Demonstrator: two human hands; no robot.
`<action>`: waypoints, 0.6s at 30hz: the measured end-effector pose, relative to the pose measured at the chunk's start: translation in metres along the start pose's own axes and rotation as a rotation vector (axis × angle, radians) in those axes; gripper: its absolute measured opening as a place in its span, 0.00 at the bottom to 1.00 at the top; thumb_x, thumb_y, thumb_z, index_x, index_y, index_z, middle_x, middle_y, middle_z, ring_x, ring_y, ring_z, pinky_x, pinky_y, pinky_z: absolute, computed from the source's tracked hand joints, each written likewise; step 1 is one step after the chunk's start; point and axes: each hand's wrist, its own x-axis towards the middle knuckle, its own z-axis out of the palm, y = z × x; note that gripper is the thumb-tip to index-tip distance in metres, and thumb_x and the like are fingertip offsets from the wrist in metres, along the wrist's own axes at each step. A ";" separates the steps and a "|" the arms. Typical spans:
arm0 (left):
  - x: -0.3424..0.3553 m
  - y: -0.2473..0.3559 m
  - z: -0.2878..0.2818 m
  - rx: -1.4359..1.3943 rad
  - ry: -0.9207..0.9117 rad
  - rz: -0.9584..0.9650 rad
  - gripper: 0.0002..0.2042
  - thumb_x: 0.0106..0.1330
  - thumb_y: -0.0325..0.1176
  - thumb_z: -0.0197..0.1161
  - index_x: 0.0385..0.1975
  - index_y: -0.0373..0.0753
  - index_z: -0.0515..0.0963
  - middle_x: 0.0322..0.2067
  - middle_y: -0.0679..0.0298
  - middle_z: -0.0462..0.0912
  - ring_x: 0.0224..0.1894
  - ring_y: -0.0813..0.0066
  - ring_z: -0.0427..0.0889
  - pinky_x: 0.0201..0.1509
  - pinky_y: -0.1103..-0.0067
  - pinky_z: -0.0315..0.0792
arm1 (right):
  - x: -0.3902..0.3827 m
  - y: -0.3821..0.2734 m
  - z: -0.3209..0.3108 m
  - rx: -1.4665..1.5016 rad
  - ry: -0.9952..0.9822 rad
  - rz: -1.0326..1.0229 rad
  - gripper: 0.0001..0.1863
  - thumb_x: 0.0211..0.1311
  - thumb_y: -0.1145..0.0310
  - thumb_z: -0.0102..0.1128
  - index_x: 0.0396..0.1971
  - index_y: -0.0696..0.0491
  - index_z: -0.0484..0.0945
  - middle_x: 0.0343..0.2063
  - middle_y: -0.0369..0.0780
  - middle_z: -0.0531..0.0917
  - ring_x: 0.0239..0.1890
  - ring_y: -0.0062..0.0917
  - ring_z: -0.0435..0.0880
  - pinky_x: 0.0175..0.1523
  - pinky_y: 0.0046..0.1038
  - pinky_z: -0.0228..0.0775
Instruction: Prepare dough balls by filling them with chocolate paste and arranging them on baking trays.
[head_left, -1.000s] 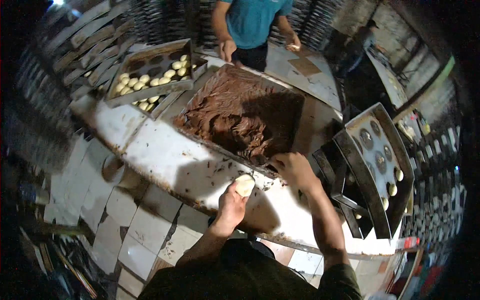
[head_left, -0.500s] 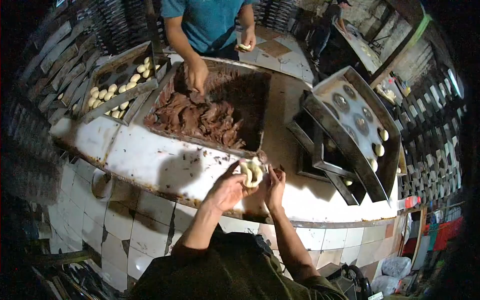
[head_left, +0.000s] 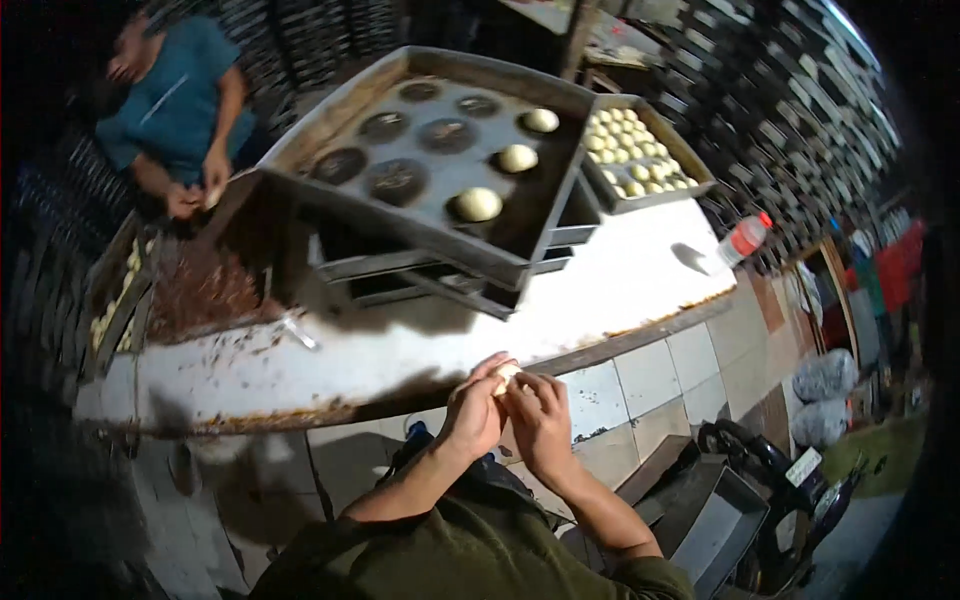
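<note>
Cupping a pale cream, rounded piece of dough (head_left: 508, 376), the left hand (head_left: 474, 415) is holding its fingers curled in nearly closed, while the right hand (head_left: 540, 414) is touching the dough from the other side with bent fingers. Both hands are hiding much of the dough, so its exact form is not showing. They are holding it on the near side of a large grey rectangular metal tray (head_left: 405, 225), well apart from its front wall. Inside this tray, three round pale dough balls (head_left: 518, 158) are resting along the right side, and dark round patches are marking the remaining floor. Under the tray, other dark metal trays (head_left: 400, 268) are lying stacked at differing angles on a white-topped table (head_left: 610, 300) with a brown-stained edge. Just right of the large tray, a smaller grey metal tray (head_left: 668, 197) is holding many pale balls; farther right, a clear plastic bottle with a red cap (head_left: 745, 240) is standing. Left of the large tray, a chocolate-brown mass (head_left: 205, 285) is lying, and a person in a teal shirt (head_left: 190, 95) is holding both hands close together beyond it.
</note>
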 end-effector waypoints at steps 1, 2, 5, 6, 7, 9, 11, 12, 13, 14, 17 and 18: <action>0.005 -0.013 0.011 0.040 -0.107 -0.038 0.21 0.58 0.20 0.40 0.54 0.31 0.59 0.47 0.53 0.69 0.48 0.67 0.70 0.53 0.76 0.64 | 0.000 0.015 -0.015 -0.057 0.047 0.066 0.13 0.43 0.78 0.62 0.34 0.56 0.77 0.36 0.43 0.76 0.37 0.37 0.73 0.41 0.31 0.68; 0.008 -0.023 0.027 0.160 -0.164 -0.027 0.19 0.61 0.21 0.43 0.55 0.32 0.60 0.48 0.56 0.68 0.49 0.71 0.68 0.54 0.79 0.62 | 0.001 0.032 -0.030 0.061 0.055 0.177 0.12 0.44 0.79 0.60 0.33 0.56 0.76 0.36 0.41 0.77 0.37 0.36 0.74 0.41 0.30 0.68; 0.045 -0.052 0.059 0.727 -0.375 0.332 0.20 0.59 0.26 0.54 0.52 0.34 0.63 0.43 0.60 0.71 0.45 0.76 0.70 0.49 0.82 0.64 | 0.011 0.087 -0.062 0.895 0.132 0.635 0.12 0.44 0.83 0.60 0.31 0.59 0.73 0.31 0.40 0.77 0.30 0.23 0.75 0.37 0.24 0.71; 0.062 -0.063 0.071 0.724 -0.410 0.319 0.20 0.59 0.26 0.54 0.52 0.34 0.63 0.43 0.60 0.71 0.45 0.76 0.70 0.49 0.82 0.64 | 0.021 0.101 -0.065 1.207 0.310 0.710 0.10 0.44 0.82 0.60 0.29 0.59 0.71 0.28 0.38 0.76 0.29 0.20 0.75 0.34 0.22 0.70; 0.082 -0.074 0.085 0.740 -0.454 0.433 0.21 0.58 0.27 0.56 0.52 0.35 0.62 0.42 0.59 0.71 0.43 0.75 0.71 0.48 0.82 0.65 | 0.024 0.134 -0.062 1.186 0.344 0.704 0.10 0.44 0.82 0.60 0.29 0.59 0.71 0.28 0.38 0.76 0.29 0.20 0.75 0.34 0.22 0.70; 0.130 -0.093 0.107 1.078 -0.503 0.691 0.25 0.55 0.28 0.59 0.54 0.36 0.60 0.41 0.54 0.71 0.42 0.65 0.72 0.48 0.78 0.66 | 0.015 0.219 -0.048 0.442 0.036 0.747 0.09 0.46 0.76 0.61 0.26 0.60 0.71 0.26 0.41 0.77 0.28 0.24 0.76 0.34 0.23 0.70; 0.196 -0.116 0.098 1.513 -0.453 0.785 0.28 0.53 0.28 0.59 0.56 0.37 0.58 0.44 0.51 0.69 0.46 0.56 0.69 0.50 0.73 0.64 | 0.046 0.255 -0.044 -0.004 0.216 0.764 0.10 0.49 0.71 0.60 0.27 0.60 0.72 0.25 0.45 0.77 0.27 0.28 0.76 0.34 0.26 0.70; 0.214 -0.127 0.092 1.732 -0.505 0.760 0.29 0.52 0.29 0.58 0.56 0.36 0.57 0.48 0.50 0.66 0.52 0.52 0.63 0.54 0.69 0.61 | 0.050 0.284 -0.042 -0.020 0.328 0.699 0.11 0.51 0.68 0.58 0.29 0.61 0.73 0.26 0.48 0.77 0.27 0.32 0.77 0.35 0.29 0.69; 0.217 -0.136 0.100 1.908 -0.469 0.727 0.29 0.51 0.28 0.56 0.55 0.35 0.57 0.52 0.50 0.63 0.56 0.51 0.58 0.56 0.67 0.58 | 0.055 0.304 -0.029 -0.062 0.445 0.605 0.11 0.53 0.68 0.55 0.29 0.61 0.74 0.26 0.48 0.77 0.28 0.35 0.77 0.36 0.32 0.69; 0.228 -0.140 0.102 1.867 -0.419 0.734 0.27 0.51 0.27 0.55 0.54 0.34 0.58 0.52 0.50 0.64 0.56 0.50 0.59 0.56 0.67 0.59 | 0.067 0.311 -0.021 0.087 0.298 0.592 0.10 0.53 0.68 0.54 0.31 0.60 0.74 0.27 0.49 0.77 0.31 0.36 0.77 0.39 0.32 0.68; 0.238 -0.086 0.123 1.447 -0.209 0.779 0.17 0.52 0.21 0.48 0.44 0.32 0.67 0.42 0.51 0.73 0.47 0.52 0.70 0.53 0.69 0.62 | 0.090 0.262 -0.010 0.260 -0.218 0.336 0.11 0.49 0.71 0.54 0.34 0.57 0.73 0.33 0.48 0.76 0.37 0.39 0.74 0.45 0.33 0.65; 0.243 -0.072 0.138 1.357 -0.185 0.830 0.15 0.53 0.20 0.49 0.43 0.32 0.67 0.41 0.51 0.73 0.46 0.54 0.70 0.52 0.70 0.63 | 0.070 0.271 -0.008 0.137 -0.292 0.149 0.12 0.46 0.70 0.56 0.33 0.55 0.72 0.32 0.46 0.75 0.37 0.38 0.74 0.45 0.33 0.64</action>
